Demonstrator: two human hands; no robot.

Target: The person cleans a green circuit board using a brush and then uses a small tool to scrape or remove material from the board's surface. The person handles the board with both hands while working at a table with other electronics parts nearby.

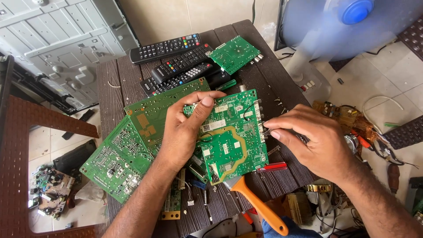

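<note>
Left hand clamps the green circuit board from its left edge, thumb on top, board's long axis running away from the body, right hand pinched on a small tool at its right-edge connectors, remotes beyond on the worktop.

left hand curled gripping, right hand fingertips pinched
</note>
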